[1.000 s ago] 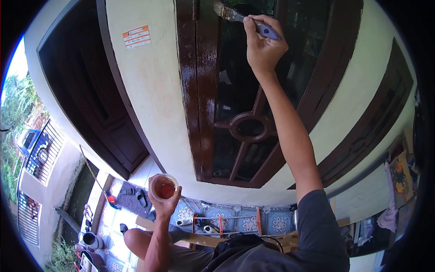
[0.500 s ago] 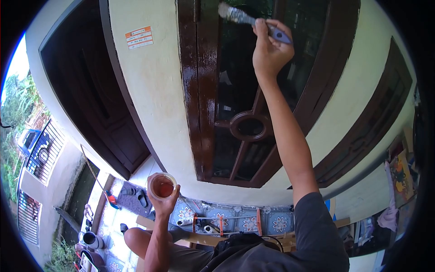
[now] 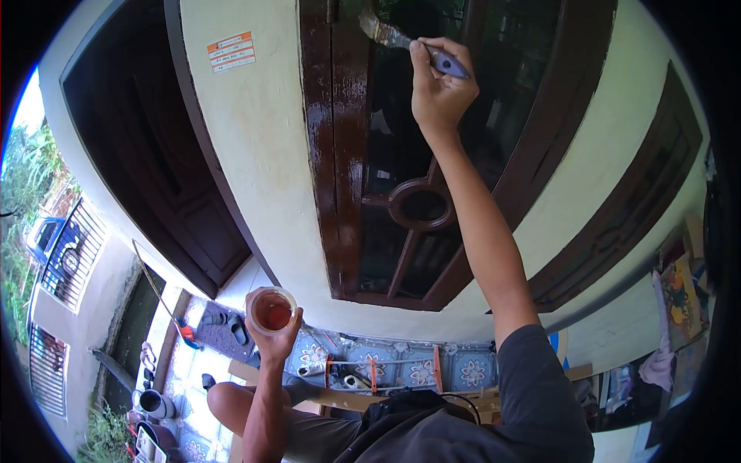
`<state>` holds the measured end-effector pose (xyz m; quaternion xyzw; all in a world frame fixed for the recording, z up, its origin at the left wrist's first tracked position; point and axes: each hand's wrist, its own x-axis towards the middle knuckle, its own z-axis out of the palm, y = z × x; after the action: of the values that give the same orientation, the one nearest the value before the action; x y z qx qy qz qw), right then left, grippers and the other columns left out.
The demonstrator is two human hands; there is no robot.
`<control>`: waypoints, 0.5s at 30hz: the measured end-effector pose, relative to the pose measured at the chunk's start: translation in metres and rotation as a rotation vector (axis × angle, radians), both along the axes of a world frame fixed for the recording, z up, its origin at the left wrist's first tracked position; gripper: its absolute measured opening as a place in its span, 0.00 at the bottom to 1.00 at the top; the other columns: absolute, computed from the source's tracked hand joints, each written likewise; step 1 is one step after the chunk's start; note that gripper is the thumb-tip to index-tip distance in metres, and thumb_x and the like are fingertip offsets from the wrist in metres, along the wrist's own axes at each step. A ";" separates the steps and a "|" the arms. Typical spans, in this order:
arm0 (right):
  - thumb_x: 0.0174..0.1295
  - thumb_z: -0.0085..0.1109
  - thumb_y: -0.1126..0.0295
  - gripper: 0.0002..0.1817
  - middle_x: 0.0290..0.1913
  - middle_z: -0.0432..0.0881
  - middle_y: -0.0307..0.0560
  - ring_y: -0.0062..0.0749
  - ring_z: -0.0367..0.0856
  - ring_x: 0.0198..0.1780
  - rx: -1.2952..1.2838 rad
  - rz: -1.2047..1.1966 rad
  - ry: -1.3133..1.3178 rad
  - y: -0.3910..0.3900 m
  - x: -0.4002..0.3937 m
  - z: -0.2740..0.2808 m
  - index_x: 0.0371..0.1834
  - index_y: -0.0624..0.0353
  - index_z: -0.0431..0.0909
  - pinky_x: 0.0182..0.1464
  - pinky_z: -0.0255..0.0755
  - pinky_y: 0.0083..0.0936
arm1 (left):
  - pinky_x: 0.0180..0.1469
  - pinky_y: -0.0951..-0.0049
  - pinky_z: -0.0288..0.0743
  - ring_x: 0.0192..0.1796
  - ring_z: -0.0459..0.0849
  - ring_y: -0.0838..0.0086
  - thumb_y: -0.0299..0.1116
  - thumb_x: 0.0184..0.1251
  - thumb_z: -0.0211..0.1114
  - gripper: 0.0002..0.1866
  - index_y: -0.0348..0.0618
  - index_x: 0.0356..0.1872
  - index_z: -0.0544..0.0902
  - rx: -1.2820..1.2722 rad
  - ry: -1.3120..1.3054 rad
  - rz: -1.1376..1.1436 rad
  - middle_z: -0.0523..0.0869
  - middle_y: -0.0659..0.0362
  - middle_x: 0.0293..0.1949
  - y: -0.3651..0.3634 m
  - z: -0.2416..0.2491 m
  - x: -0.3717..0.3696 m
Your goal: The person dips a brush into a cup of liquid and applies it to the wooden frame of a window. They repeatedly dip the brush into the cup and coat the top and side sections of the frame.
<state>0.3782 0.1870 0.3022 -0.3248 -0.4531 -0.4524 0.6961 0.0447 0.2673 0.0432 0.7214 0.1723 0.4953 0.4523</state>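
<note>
A paintbrush with a purple-grey handle is gripped in my right hand, its pale, worn bristles pointing up-left at the dark brown frame of a glass window. Whether the bristles touch the wood I cannot tell. The left part of the frame looks wet and glossy. Low at the left, my left hand is wrapped round a clear plastic cup, held upright with reddish-brown liquid in it.
A dark door is at the left, and a labelled sticker is on the cream wall. Below lie sandals, a rack-like frame and patterned tiles. Buckets stand lower left; cloths and boxes are at the right.
My right hand and the brush have moved left and slightly down, bringing the bristles to the frame's left stile. The cup in my left hand has shifted slightly left and up.
</note>
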 end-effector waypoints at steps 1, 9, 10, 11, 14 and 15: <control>0.61 0.70 0.74 0.07 0.32 0.86 0.40 0.14 0.82 0.34 -0.001 0.000 0.001 -0.001 0.000 -0.006 0.38 0.64 0.82 0.39 0.76 0.15 | 0.43 0.74 0.79 0.39 0.83 0.73 0.29 0.44 0.80 0.25 0.38 0.44 0.78 -0.006 -0.002 -0.004 0.80 0.57 0.41 0.000 -0.001 0.000; 0.62 0.69 0.75 0.07 0.33 0.85 0.38 0.12 0.79 0.35 -0.055 0.076 0.189 -0.012 -0.014 -0.049 0.38 0.65 0.80 0.38 0.74 0.13 | 0.44 0.76 0.79 0.39 0.83 0.74 0.28 0.45 0.80 0.26 0.37 0.45 0.77 -0.013 -0.028 -0.003 0.80 0.57 0.41 -0.002 0.002 0.000; 0.63 0.68 0.75 0.07 0.34 0.85 0.39 0.13 0.80 0.35 -0.110 0.080 0.247 -0.017 -0.016 -0.051 0.39 0.65 0.80 0.39 0.75 0.14 | 0.44 0.76 0.79 0.39 0.83 0.74 0.29 0.45 0.80 0.26 0.37 0.46 0.77 -0.014 -0.037 -0.006 0.80 0.57 0.41 -0.002 0.003 0.000; 0.63 0.67 0.76 0.07 0.35 0.85 0.40 0.15 0.81 0.36 -0.165 0.084 0.303 -0.022 -0.018 -0.053 0.40 0.66 0.80 0.39 0.77 0.14 | 0.44 0.76 0.79 0.39 0.83 0.74 0.29 0.45 0.80 0.27 0.37 0.47 0.76 -0.014 -0.049 -0.006 0.80 0.57 0.41 -0.003 0.004 0.000; 0.64 0.67 0.75 0.09 0.39 0.87 0.45 0.19 0.84 0.38 -0.215 0.305 0.385 -0.040 -0.041 -0.052 0.44 0.66 0.79 0.38 0.80 0.16 | 0.44 0.76 0.79 0.39 0.84 0.74 0.29 0.46 0.79 0.29 0.38 0.50 0.75 0.026 -0.035 -0.002 0.81 0.56 0.41 -0.001 0.005 -0.002; 0.64 0.67 0.75 0.09 0.39 0.87 0.45 0.19 0.84 0.38 -0.216 0.311 0.379 -0.044 -0.045 -0.048 0.44 0.66 0.79 0.38 0.80 0.16 | 0.44 0.76 0.79 0.39 0.84 0.74 0.29 0.46 0.79 0.29 0.38 0.50 0.75 0.026 -0.040 0.005 0.81 0.56 0.41 0.000 0.004 -0.002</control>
<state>0.3328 0.1427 0.2540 -0.4028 -0.4048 -0.2200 0.7909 0.0424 0.2672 0.0473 0.7168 0.1586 0.5128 0.4451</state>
